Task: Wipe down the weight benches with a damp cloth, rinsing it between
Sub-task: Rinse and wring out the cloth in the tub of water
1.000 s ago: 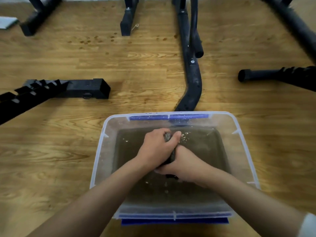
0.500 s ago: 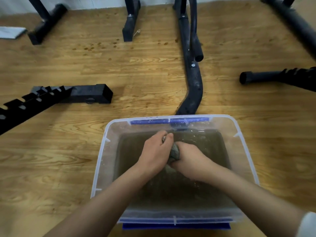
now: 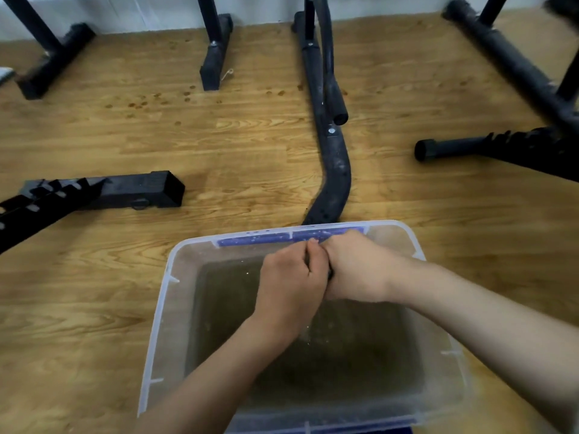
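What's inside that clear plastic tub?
Murky brown water. Above it, the left hand and right hand squeeze a dark cloth, almost entirely hidden between them.

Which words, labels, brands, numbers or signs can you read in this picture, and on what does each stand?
No text can be read anywhere.
Clear plastic tub and its blue strip: no print visible.
Black bench frames: no legible label.
Dark cloth, squeezed between the left hand and right hand: almost wholly hidden.
White object at the left edge: cut off and blurred.
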